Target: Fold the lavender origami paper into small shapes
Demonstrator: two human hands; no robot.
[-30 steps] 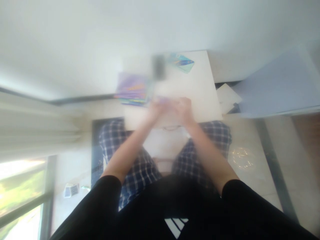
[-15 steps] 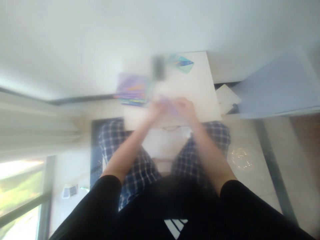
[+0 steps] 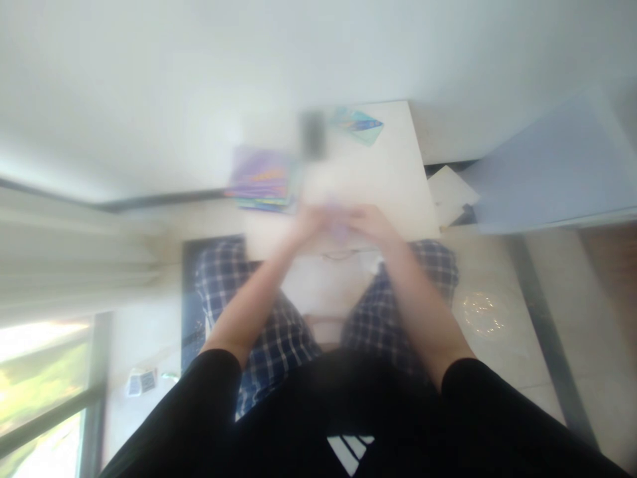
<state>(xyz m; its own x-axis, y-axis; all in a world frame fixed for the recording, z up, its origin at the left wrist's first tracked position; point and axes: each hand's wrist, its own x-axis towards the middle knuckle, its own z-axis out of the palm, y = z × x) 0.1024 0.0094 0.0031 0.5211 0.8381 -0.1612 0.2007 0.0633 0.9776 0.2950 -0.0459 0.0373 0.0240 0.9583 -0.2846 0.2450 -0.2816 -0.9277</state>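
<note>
My left hand (image 3: pixel 313 220) and my right hand (image 3: pixel 368 220) meet over the near part of a white table (image 3: pixel 398 179). Between them is a small, pale purple piece that looks like paper (image 3: pixel 337 222); haze blurs its shape. Fingers of both hands are closed on it from either side. Left of my left hand lies a stack of colourful purple and blue sheets or packets (image 3: pixel 263 178). Farther back on the table are a blurred dark grey object (image 3: pixel 313 135) and a teal-and-blue flat packet (image 3: pixel 361 125).
A wall rises behind the table. To the right stand a white box-like piece (image 3: pixel 450 192) and a large bluish-grey panel (image 3: pixel 552 172). On the floor are a small printed box (image 3: pixel 142 382) at left and a shiny clear item (image 3: pixel 482 313) at right. My knees flank the table's near edge.
The purple piece looks smaller and less spread between my hands. My right hand has come slightly lower, and the fingers of both hands are closer together.
</note>
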